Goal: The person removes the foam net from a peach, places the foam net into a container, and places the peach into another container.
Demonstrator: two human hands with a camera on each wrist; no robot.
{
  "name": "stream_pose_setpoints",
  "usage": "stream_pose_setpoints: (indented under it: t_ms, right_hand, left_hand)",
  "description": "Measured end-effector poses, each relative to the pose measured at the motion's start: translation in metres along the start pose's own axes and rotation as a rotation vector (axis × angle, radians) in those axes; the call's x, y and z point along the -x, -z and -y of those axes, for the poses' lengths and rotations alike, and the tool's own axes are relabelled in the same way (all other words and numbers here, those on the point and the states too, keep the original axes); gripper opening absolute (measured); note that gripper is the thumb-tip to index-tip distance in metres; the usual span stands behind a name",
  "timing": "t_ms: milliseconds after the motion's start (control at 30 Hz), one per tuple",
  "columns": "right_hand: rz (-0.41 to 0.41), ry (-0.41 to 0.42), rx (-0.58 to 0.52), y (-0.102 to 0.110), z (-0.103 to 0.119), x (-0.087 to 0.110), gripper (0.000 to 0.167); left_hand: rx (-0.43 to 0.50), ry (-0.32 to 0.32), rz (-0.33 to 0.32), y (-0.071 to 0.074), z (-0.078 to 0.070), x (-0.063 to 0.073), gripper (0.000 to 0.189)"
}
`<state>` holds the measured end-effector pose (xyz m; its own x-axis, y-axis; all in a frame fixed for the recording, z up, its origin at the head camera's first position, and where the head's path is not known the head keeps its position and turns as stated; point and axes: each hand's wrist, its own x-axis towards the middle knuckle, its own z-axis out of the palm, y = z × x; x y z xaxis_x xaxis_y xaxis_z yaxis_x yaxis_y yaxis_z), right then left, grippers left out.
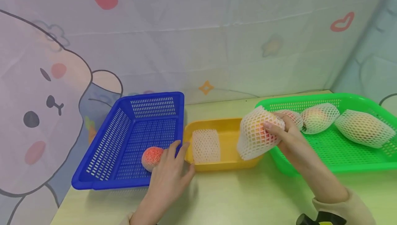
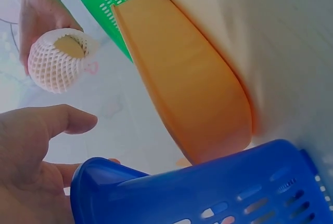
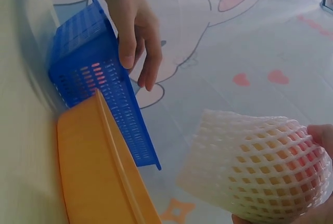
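Observation:
My right hand (image 1: 291, 139) holds a yellow-and-red fruit in a white foam net (image 1: 258, 133) above the right side of a yellow tray (image 1: 227, 166). The net's loose end hangs past the fruit toward the left, as the right wrist view also shows. My left hand (image 1: 170, 175) hovers over the near right corner of a blue basket (image 1: 124, 184), fingers loosely bent and holding nothing. Close to its fingertips, inside that basket, lies a bare, reddish, peach-like fruit (image 1: 151, 159). A flat white foam net (image 1: 206, 146) lies in the yellow tray.
A green basket (image 1: 335, 157) stands at the right, holding several fruits in white foam nets, including a long pale one (image 1: 364, 128). The yellow tray sits between the two baskets. A printed cloth (image 1: 198, 39) hangs behind the table (image 1: 223, 197).

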<state>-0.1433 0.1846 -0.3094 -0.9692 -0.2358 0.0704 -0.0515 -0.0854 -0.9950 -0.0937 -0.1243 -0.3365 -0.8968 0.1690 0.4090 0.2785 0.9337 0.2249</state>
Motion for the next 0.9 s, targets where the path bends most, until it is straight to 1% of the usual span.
stream_pose_setpoints:
  t_ms: [167, 267, 400, 467, 533, 600, 667, 700, 767, 900]
  right_hand:
    - [-0.018, -0.022, -0.023, -0.001, 0.001, -0.001, 0.040]
    - [-0.019, -0.016, -0.035, -0.002, 0.001, -0.001, 0.044]
    - [0.009, 0.001, -0.053, -0.005, 0.003, -0.002, 0.053]
    - [0.027, 0.010, -0.057, -0.007, 0.005, -0.002, 0.053]
    - [0.036, 0.016, -0.061, -0.010, 0.006, -0.002, 0.049]
    - [0.034, 0.015, -0.065, -0.013, 0.007, -0.002, 0.047]
    - [0.028, 0.010, -0.073, -0.015, 0.007, -0.002, 0.047]
    - [0.023, 0.004, -0.076, -0.017, 0.008, -0.003, 0.048]
    - [0.013, -0.006, -0.082, -0.019, 0.008, -0.004, 0.051]
    - [0.001, -0.012, -0.084, -0.022, 0.008, -0.005, 0.053]
  left_hand:
    - [-0.011, -0.032, -0.068, -0.002, -0.001, -0.001, 0.052]
    - [-0.015, -0.037, -0.085, -0.003, -0.001, -0.002, 0.051]
    - [-0.007, -0.057, -0.098, -0.005, 0.000, -0.003, 0.050]
    - [-0.005, -0.078, -0.111, -0.006, 0.000, -0.004, 0.049]
    - [-0.005, -0.109, -0.135, -0.008, 0.000, -0.004, 0.048]
    - [-0.005, -0.143, -0.157, -0.010, -0.001, -0.005, 0.047]
    - [0.005, -0.177, -0.172, -0.012, -0.003, -0.006, 0.045]
    - [0.012, -0.191, -0.173, -0.014, -0.004, -0.007, 0.044]
    - [0.031, -0.208, -0.153, -0.016, -0.008, -0.007, 0.042]
    - [0.084, -0.227, -0.079, -0.020, -0.017, -0.009, 0.041]
